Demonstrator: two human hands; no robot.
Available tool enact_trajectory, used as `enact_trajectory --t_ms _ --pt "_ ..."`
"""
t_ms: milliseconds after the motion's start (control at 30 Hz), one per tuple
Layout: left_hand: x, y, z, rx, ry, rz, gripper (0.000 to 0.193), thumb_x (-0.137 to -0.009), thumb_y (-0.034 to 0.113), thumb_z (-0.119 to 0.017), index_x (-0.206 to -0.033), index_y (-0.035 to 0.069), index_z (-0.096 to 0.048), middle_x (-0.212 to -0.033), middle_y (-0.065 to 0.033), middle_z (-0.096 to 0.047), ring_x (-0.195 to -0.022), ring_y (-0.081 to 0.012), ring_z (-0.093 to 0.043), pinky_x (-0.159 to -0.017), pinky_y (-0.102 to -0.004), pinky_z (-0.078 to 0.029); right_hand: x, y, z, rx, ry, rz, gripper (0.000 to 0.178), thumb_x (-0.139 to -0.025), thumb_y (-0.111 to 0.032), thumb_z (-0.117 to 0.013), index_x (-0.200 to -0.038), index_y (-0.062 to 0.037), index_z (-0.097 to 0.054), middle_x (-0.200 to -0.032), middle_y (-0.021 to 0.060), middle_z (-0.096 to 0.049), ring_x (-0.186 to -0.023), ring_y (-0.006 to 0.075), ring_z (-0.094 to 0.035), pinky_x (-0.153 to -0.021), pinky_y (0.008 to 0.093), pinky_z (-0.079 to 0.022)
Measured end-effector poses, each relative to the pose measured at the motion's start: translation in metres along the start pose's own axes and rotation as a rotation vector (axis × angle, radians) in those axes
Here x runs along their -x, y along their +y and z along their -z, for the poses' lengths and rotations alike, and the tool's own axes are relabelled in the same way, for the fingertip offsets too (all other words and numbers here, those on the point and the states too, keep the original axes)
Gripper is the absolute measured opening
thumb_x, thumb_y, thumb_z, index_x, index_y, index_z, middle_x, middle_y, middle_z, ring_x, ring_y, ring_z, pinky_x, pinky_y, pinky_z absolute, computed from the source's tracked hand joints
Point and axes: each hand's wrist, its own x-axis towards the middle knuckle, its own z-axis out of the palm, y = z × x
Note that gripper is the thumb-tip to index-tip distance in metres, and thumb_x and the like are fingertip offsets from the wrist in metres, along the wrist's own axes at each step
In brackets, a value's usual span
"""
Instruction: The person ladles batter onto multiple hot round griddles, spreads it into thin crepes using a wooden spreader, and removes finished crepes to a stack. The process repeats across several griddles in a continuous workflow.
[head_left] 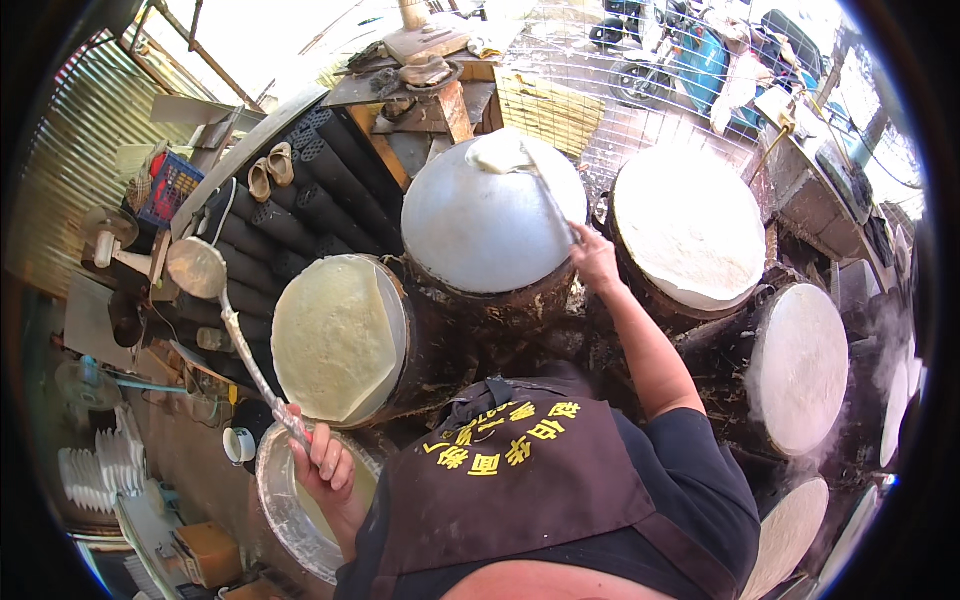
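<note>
Head view: the left hand (328,470) grips a long-handled ladle (198,268) above a bucket (277,497), its bowl raised to the left. The right hand (597,262) grasps a thin scraper (551,197) reaching over the round metal plate (485,225) to pale batter (498,153) at its far edge.

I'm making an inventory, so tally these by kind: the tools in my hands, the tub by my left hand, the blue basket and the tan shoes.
Ladle, in your left hand: 1
Long thin tool, in your right hand: 1
Tub: 1
Blue basket: 1
Tan shoes: 2
Total: 6
</note>
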Motion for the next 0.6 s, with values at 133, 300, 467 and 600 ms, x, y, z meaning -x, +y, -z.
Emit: enact_trajectory --t_ms 133,300,467,600 --pt "0.013 0.005 0.004 -0.045 -0.032 0.000 0.050 -0.101 0.028 -0.042 -0.146 0.015 -0.023 -0.071 -0.0028 -0.037 -0.049 -0.0092 -0.038 -0.036 -0.0211 -0.036 0.000 -0.076 -0.004 0.162 -0.243 -0.312 0.044 -0.087 -0.003 -0.051 -0.129 -0.0150 -0.054 -0.110 0.0181 -0.066 -0.093 0.0293 -0.066 -0.087 0.0392 -0.053" --pt "0.013 0.011 0.007 -0.067 -0.058 0.013 0.050 -0.101 0.028 -0.043 -0.145 0.014 -0.024 -0.069 -0.0021 -0.036 -0.046 -0.0076 -0.034 -0.032 -0.0204 -0.032 -0.003 -0.043 -0.041 0.315 -0.272 -0.017 0.050 -0.085 -0.002 -0.054 -0.132 -0.0204 -0.053 -0.109 0.0147 -0.067 -0.092 0.0256 -0.067 -0.085 0.0375 -0.053" --pt "0.022 0.023 0.019 -0.050 -0.031 -0.017 0.050 -0.101 0.029 -0.043 -0.145 0.015 -0.024 -0.069 -0.0015 -0.036 -0.045 -0.0069 -0.033 -0.032 -0.0197 -0.030 -0.034 -0.024 0.006 0.119 -0.054 -0.221 0.050 -0.084 -0.001 -0.053 -0.132 -0.0158 -0.053 -0.118 0.0153 -0.064 -0.095 0.0234 -0.067 -0.087 0.0333 -0.053" --pt "0.021 0.024 0.025 -0.039 -0.008 0.015 0.050 -0.101 0.029 -0.043 -0.146 0.016 -0.023 -0.069 -0.0015 -0.036 -0.046 -0.0070 -0.033 -0.033 -0.0201 -0.030 -0.015 -0.094 -0.008 0.169 -0.315 -0.330 0.051 -0.083 -0.004 -0.055 -0.131 -0.0206 -0.054 -0.115 0.0180 -0.063 -0.097 0.0287 -0.065 -0.090 0.0376 -0.051"
